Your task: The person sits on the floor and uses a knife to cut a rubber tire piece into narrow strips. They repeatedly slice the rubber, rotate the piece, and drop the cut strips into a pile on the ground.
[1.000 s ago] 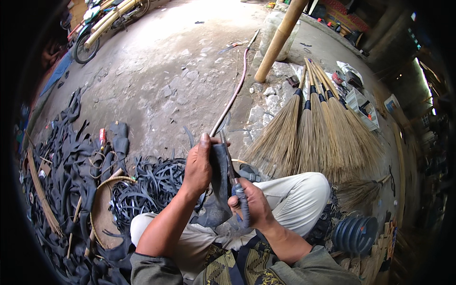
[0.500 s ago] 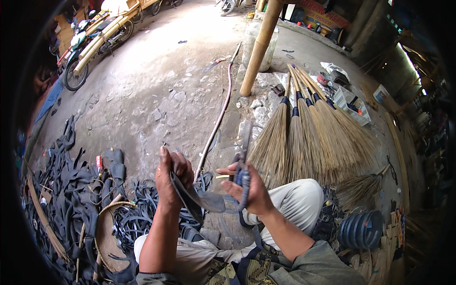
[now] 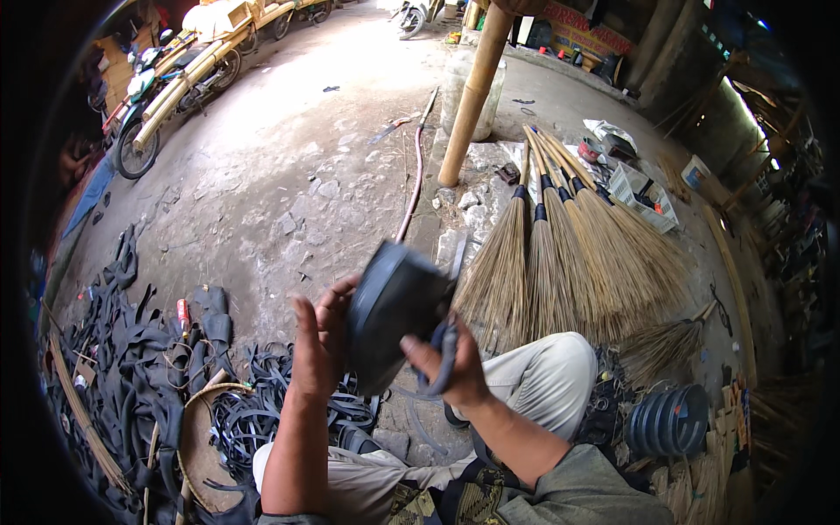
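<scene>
A wide piece of black rubber, like a cut of inner tube, is up between my hands, slightly blurred. My left hand is at its left edge, thumb raised apart and fingers loosely bent beside the rubber; whether they touch it I cannot tell. With my right hand I hold scissors with dark bluish handles, the blade standing upward behind the rubber. My right thumb lies against the rubber's lower right part. Some right fingers are hidden behind the handles.
Thin black rubber strips lie by a round woven tray at left, beside a heap of dark rubber scraps. Several brooms fan out at right, near a bamboo post. A dark coiled roll lies lower right.
The rubber piece has swung up and turned its broad face into view. My left hand's grip has loosened, and my right thumb has come onto the rubber. The scissors stay in my right hand.
</scene>
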The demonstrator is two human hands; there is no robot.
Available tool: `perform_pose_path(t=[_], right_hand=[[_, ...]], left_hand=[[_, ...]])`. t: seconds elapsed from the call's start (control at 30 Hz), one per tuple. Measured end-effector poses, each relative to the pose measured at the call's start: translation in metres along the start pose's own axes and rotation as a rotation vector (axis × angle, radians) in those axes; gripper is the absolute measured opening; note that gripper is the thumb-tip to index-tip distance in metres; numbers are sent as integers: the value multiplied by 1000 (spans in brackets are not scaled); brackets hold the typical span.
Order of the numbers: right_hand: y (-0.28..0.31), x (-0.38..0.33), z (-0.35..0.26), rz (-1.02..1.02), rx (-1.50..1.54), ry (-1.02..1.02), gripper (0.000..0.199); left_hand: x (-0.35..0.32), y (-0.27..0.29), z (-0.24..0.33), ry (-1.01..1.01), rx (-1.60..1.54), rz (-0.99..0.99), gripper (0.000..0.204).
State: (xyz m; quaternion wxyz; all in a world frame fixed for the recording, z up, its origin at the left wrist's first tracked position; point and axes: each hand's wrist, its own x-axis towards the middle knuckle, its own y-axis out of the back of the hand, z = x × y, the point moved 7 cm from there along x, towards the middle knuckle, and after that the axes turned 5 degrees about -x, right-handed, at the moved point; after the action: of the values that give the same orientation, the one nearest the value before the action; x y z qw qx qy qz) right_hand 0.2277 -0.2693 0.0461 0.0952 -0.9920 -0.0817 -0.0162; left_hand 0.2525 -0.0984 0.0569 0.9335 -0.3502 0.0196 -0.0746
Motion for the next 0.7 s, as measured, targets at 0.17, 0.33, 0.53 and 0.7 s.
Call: perform_pose_path(t=[0.17,0.33,0.53,0.7], right_hand=[[12,21,-35,187,46,88,24],[18,20,-41,95,34,48,37],[40,-20,-22,-217,-287,-129,31],[48,-61,16,-446,35,-557,31]], left_hand=[[-8,-10,-14,-41,461,-168,54],[-5,8,6,-228,260,-9,28],[-13,48,65,-411,160,119,40],[-22,76,92,-495,-120,241,29]])
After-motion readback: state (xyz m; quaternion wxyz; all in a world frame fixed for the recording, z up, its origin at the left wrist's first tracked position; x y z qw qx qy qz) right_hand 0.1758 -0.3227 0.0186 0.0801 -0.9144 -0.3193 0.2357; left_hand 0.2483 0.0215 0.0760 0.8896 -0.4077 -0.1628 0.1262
